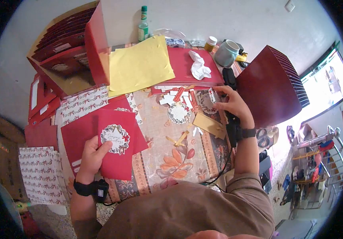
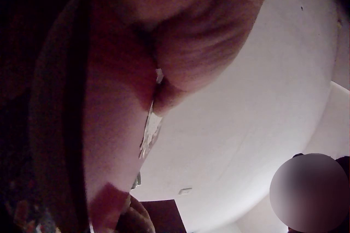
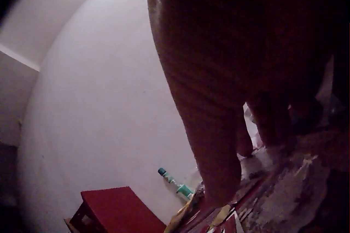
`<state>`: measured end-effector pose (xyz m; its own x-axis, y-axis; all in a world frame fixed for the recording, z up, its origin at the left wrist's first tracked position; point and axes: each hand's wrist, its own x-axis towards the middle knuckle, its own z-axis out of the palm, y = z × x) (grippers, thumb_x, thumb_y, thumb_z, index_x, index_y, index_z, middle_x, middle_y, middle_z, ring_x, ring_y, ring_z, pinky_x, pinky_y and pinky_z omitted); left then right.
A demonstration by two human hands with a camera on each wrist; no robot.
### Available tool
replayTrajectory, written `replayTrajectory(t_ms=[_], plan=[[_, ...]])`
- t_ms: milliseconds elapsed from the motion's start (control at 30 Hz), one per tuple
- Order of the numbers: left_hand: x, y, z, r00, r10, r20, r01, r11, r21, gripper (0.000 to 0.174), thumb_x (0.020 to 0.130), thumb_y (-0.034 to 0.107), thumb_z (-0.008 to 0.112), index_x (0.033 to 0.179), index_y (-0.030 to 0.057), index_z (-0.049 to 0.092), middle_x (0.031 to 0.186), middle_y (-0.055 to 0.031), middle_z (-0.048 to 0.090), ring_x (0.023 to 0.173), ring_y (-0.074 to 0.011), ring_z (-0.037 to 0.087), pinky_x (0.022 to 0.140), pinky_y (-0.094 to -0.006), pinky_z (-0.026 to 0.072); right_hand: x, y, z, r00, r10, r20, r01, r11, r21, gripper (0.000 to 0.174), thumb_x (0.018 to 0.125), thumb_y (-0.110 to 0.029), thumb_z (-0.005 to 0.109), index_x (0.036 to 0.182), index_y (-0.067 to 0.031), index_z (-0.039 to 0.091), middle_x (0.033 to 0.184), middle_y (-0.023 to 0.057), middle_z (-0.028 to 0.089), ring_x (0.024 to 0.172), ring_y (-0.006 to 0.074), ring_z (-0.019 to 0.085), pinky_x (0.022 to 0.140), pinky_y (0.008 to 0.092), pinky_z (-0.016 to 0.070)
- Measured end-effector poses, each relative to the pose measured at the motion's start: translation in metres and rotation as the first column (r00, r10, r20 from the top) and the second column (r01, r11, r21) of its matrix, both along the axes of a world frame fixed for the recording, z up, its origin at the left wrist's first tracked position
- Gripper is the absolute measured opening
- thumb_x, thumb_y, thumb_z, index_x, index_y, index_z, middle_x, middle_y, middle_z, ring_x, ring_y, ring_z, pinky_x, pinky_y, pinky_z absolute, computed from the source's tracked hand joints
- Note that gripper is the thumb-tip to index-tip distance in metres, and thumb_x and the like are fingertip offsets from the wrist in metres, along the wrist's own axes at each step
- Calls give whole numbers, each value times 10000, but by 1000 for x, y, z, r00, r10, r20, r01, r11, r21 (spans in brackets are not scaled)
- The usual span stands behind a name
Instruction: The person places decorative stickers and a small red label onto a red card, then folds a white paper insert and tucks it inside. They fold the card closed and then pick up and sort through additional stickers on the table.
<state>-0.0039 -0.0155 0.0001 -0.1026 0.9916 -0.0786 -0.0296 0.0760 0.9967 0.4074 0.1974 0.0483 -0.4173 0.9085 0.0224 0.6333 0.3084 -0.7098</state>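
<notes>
In the head view my left hand (image 1: 95, 154) grips a red card (image 1: 115, 167), its thumb lying on the white wreath label (image 1: 115, 138) on the front. A larger red sheet (image 1: 78, 131) lies behind the card. At the table's right my right hand (image 1: 235, 104) has thumb and index finger at opposite ends of a small wreath cutout (image 1: 212, 95), which shows as a narrow white piece. Under these fingers is a darker wreath piece (image 1: 208, 106). Another wreath cutout (image 1: 179, 113) lies to the left. Thumb and fingers point down at the table in the right wrist view.
A red compartment box (image 1: 95, 44) stands back left, a dark red pleated box (image 1: 269, 85) at right. Yellow sheets (image 1: 139, 65), red folders (image 1: 178, 59) with crumpled tissue (image 1: 199, 65), a mug (image 1: 226, 53) and a green-capped bottle (image 1: 143, 26) line the back. Tan strips (image 1: 209, 124) lie in front.
</notes>
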Motion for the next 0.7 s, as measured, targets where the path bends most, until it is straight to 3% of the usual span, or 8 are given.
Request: replayTrajectory(t_ms=[267,367,467,533,700], plan=[[0,0,-1,1000,-1,18,1,1000,-9,193,925,78,565,1073,-26,631,957,-41,681,825,-76,606,740,-253,500,-1,-1,-6,1000,-8,16,8,999,44,612,654,-158,814,1211,-35,591,1148,99,560,1120,238,526,972,318,404],[1,0,-2,1000,18,22,-18,1000,0,195,921,81,575,1076,-26,629,961,-36,679,828,-72,603,737,-251,499,-2,1,-9,999,6,52,-10,997,78,606,656,-173,800,1208,-39,587,1139,63,562,1068,192,529,904,301,415],[1,0,1,995,55,-81,-55,998,2,194,918,87,586,1070,-27,628,958,-28,676,828,-65,596,734,-246,496,-2,4,-13,999,54,-2,-54,996,72,588,658,-140,785,1197,-22,582,1138,75,555,1083,204,526,945,310,405],[1,0,2,1000,1,8,-1,1000,-22,191,919,91,589,1063,-28,627,954,-23,673,826,-57,587,730,-241,493,-3,4,-13,998,60,17,-61,994,91,583,656,-114,777,1195,-12,580,1143,78,549,1099,208,523,960,306,398],[-2,1,-1,998,-31,-51,32,999,8,189,927,105,591,1057,-26,630,941,-24,678,823,-57,587,726,-240,495,-8,0,-8,999,46,16,-47,995,84,592,645,-102,793,1190,-4,583,1136,85,541,1105,220,521,970,302,392]])
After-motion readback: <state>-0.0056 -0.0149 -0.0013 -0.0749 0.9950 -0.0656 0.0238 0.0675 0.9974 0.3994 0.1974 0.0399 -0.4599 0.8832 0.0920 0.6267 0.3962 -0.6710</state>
